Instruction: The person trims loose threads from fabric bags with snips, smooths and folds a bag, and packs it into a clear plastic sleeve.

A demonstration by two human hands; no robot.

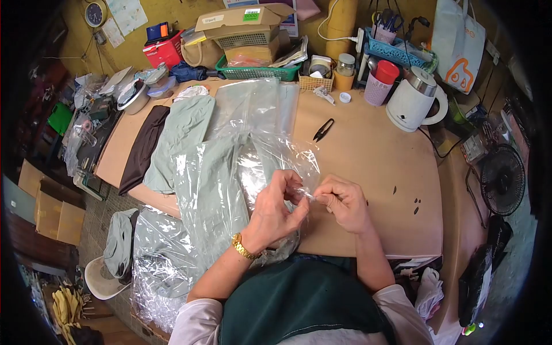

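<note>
A clear plastic bag (253,172) lies spread on the table before me, with a pale green garment (204,178) inside or under it. My left hand (275,204), with a gold watch (245,246) on its wrist, curls its fingers around the bag's right edge. My right hand (344,205) pinches a thin, twisted bit of the same plastic between thumb and forefinger. The two hands are close together, fingertips almost meeting. Beyond them lies a pair of black thread snips (324,130), untouched.
Folded pale green cloth (183,138) and dark brown cloth (144,149) lie left. Flat plastic bags (253,106) are behind. A white kettle (411,100), a pink cup (378,85) and a green basket (259,73) line the back. More plastic-wrapped cloth (161,264) hangs at the near left.
</note>
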